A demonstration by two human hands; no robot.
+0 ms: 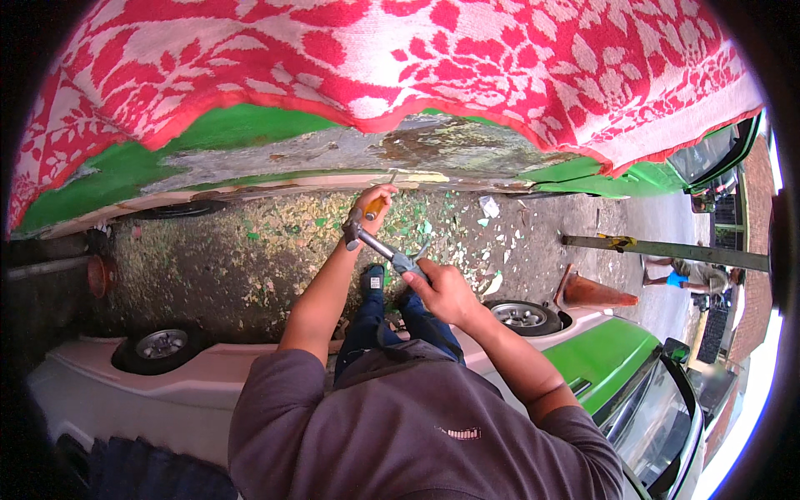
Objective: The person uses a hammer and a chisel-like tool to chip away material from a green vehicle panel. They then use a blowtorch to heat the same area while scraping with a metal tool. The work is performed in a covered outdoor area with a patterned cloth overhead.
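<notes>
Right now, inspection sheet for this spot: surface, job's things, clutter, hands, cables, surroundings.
Surface: car panel, green paint stripped to bare patches.
Job's things: orange-handled chisel set against the panel; grey hammer beside it.
Clutter: paint flakes on the ground; red patterned cloth draped on the car.
Hands: left hand grips the chisel; right hand grips the hammer.
Cables: nothing seen.
Surroundings: second green and white car, orange cone, a person crouching.
</notes>
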